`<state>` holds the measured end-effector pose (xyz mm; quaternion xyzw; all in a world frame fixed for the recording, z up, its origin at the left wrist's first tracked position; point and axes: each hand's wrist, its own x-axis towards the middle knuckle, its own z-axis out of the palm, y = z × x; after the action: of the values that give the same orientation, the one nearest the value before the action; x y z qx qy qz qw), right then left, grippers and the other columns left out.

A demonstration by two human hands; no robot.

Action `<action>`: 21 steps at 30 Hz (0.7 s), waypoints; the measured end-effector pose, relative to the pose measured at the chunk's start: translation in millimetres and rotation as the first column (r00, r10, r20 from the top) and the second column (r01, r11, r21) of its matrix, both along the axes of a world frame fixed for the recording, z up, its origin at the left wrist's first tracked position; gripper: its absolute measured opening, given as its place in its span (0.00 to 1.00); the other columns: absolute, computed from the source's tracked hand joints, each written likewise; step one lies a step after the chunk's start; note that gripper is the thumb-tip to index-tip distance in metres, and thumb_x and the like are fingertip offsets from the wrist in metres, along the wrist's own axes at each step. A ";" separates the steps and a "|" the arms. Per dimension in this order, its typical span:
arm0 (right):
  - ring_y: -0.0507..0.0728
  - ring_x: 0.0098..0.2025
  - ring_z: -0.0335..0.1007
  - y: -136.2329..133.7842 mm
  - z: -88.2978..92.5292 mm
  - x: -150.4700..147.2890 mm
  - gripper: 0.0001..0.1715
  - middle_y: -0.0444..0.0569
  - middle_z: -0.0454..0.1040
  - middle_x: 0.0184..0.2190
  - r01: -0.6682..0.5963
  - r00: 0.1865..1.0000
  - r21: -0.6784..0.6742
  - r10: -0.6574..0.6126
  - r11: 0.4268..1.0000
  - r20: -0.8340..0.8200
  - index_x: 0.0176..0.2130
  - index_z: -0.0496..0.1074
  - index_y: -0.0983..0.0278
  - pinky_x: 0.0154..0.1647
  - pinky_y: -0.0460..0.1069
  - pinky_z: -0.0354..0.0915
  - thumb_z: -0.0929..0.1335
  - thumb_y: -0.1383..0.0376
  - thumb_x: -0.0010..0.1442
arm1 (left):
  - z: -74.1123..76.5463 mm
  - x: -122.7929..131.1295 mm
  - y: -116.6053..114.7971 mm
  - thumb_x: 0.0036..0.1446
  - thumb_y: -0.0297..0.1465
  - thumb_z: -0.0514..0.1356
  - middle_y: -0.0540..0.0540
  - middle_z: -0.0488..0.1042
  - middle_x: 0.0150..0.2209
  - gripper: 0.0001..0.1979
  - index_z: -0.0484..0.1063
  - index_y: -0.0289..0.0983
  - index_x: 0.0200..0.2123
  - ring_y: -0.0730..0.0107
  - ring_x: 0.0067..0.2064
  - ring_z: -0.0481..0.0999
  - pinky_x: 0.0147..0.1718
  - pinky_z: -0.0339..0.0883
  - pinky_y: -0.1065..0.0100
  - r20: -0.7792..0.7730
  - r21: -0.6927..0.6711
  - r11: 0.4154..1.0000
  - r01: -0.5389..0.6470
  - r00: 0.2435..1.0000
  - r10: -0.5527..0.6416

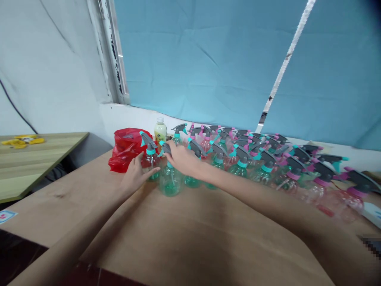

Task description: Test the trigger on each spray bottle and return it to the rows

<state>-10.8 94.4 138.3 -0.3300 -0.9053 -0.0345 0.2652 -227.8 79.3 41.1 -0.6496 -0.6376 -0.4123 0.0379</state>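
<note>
My right hand [183, 158] is closed around the grey and teal spray head of a clear green spray bottle [170, 183], which stands upright on the wooden table [190, 230]. Thumb and fingers apart, my left hand [135, 174] is beside another green spray bottle [151, 152] to the left; whether it touches that bottle I cannot tell. Several more green spray bottles [238, 168] with teal collars stand in a row to the right, partly hidden by my right hand and forearm. Pink-collared spray bottles [351, 200] fill the right end and the back.
A red plastic bag [127, 145] lies left of the bottles, near a pale yellow bottle [160, 130] with a white cap. Behind them runs a white ledge below a blue sheet [190, 71]. Yellow items [22, 141] lie on a separate table at far left.
</note>
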 end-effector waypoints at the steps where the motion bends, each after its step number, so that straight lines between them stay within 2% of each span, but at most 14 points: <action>1: 0.60 0.35 0.72 -4.5 -0.6 3.4 0.23 0.63 0.76 0.37 -0.007 1.000 0.000 0.007 1.000 0.001 0.55 0.60 0.73 0.31 0.52 0.62 0.57 0.63 0.65 | -0.5 1.3 -3.0 0.51 0.52 0.61 0.32 0.62 0.56 0.43 0.52 0.32 0.61 0.42 0.59 0.61 0.53 0.58 0.48 0.002 0.035 0.999 -0.029 1.000 0.029; 3: 0.60 0.33 0.72 -13.7 -1.6 11.3 0.23 0.61 0.76 0.35 -0.020 1.000 -0.001 0.020 1.000 0.005 0.55 0.60 0.73 0.29 0.51 0.61 0.57 0.63 0.65 | -1.4 5.8 -11.8 0.52 0.53 0.59 0.31 0.62 0.56 0.42 0.53 0.31 0.60 0.41 0.59 0.59 0.54 0.56 0.46 0.009 0.106 0.992 -0.075 0.997 0.075; 5: 0.60 0.31 0.72 -23.1 -2.9 21.0 0.24 0.61 0.76 0.34 -0.030 1.000 -0.003 0.030 1.000 0.006 0.56 0.60 0.73 0.28 0.51 0.60 0.58 0.63 0.64 | -2.9 13.8 -23.9 0.54 0.54 0.56 0.34 0.64 0.53 0.38 0.57 0.33 0.58 0.43 0.57 0.62 0.53 0.57 0.45 0.018 0.230 0.968 -0.105 0.994 0.104; 7: 0.59 0.30 0.71 -32.5 -4.8 32.4 0.25 0.60 0.76 0.34 -0.040 0.999 0.000 0.040 0.999 0.000 0.56 0.59 0.74 0.26 0.50 0.58 0.57 0.63 0.64 | -5.2 26.8 -38.5 0.57 0.51 0.55 0.37 0.65 0.52 0.32 0.60 0.36 0.56 0.46 0.55 0.65 0.49 0.63 0.48 0.045 0.311 0.948 -0.070 0.997 0.058; 8: 0.58 0.30 0.71 -37.2 -6.0 38.8 0.25 0.60 0.76 0.35 -0.047 0.999 0.006 0.047 0.999 -0.003 0.57 0.59 0.74 0.26 0.50 0.58 0.57 0.63 0.64 | -6.7 35.3 -46.5 0.59 0.49 0.55 0.38 0.66 0.52 0.29 0.60 0.37 0.56 0.48 0.54 0.66 0.47 0.66 0.50 0.046 0.299 0.954 -0.015 0.999 0.001; 11: 0.57 0.28 0.70 -50.4 -10.1 60.1 0.25 0.59 0.76 0.35 -0.060 0.998 0.031 0.060 0.998 -0.008 0.56 0.59 0.74 0.24 0.49 0.56 0.57 0.63 0.64 | -11.5 69.2 -71.1 0.61 0.46 0.54 0.42 0.69 0.49 0.24 0.61 0.40 0.54 0.52 0.51 0.70 0.46 0.68 0.52 -0.009 0.200 0.969 0.143 0.989 -0.144; 12: 0.57 0.28 0.70 -54.4 -11.6 67.6 0.25 0.59 0.76 0.36 -0.061 0.998 0.035 0.061 0.998 -0.011 0.56 0.60 0.74 0.24 0.49 0.56 0.57 0.63 0.64 | -13.0 82.7 -78.7 0.61 0.45 0.55 0.43 0.70 0.49 0.22 0.61 0.41 0.54 0.53 0.50 0.72 0.46 0.68 0.53 -0.037 0.130 0.968 0.213 0.977 -0.210; 13: 0.57 0.28 0.71 -58.1 -13.0 75.3 0.25 0.59 0.76 0.35 -0.061 0.998 0.036 0.062 0.997 -0.015 0.56 0.60 0.74 0.24 0.49 0.56 0.57 0.63 0.64 | -14.3 96.7 -85.4 0.61 0.44 0.54 0.43 0.69 0.51 0.23 0.59 0.42 0.56 0.53 0.52 0.71 0.48 0.67 0.52 -0.064 0.009 0.951 0.309 0.949 -0.307; 14: 0.58 0.28 0.71 -61.7 -14.4 83.0 0.25 0.59 0.76 0.35 -0.060 0.998 0.032 0.061 0.998 -0.020 0.57 0.59 0.74 0.24 0.49 0.57 0.57 0.63 0.64 | -15.6 110.8 -90.8 0.61 0.44 0.54 0.42 0.68 0.54 0.25 0.57 0.42 0.58 0.51 0.55 0.69 0.50 0.65 0.51 -0.063 -0.060 0.933 0.356 0.931 -0.360; 17: 0.60 0.30 0.73 -71.4 -17.3 107.3 0.26 0.60 0.76 0.36 -0.048 0.998 -0.008 0.048 0.999 -0.048 0.58 0.59 0.74 0.26 0.51 0.60 0.57 0.63 0.64 | -19.7 149.7 -98.0 0.56 0.46 0.58 0.40 0.65 0.57 0.35 0.49 0.41 0.62 0.47 0.59 0.64 0.53 0.62 0.48 -0.014 -0.166 0.906 0.389 0.918 -0.396; 21: 0.62 0.36 0.74 -82.6 -16.9 147.8 0.26 0.61 0.75 0.42 -0.002 0.996 -0.113 -0.008 0.994 -0.083 0.58 0.58 0.72 0.32 0.53 0.65 0.57 0.62 0.64 | -24.7 190.4 -91.2 0.55 0.44 0.61 0.41 0.67 0.56 0.36 0.49 0.44 0.62 0.49 0.57 0.66 0.51 0.63 0.48 0.136 -0.262 0.821 0.508 0.861 -0.490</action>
<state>137.0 11.9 121.4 -0.3469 -0.8934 0.0300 0.2838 -37.4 -11.9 16.4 -0.7788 -0.4996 -0.3302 -0.1865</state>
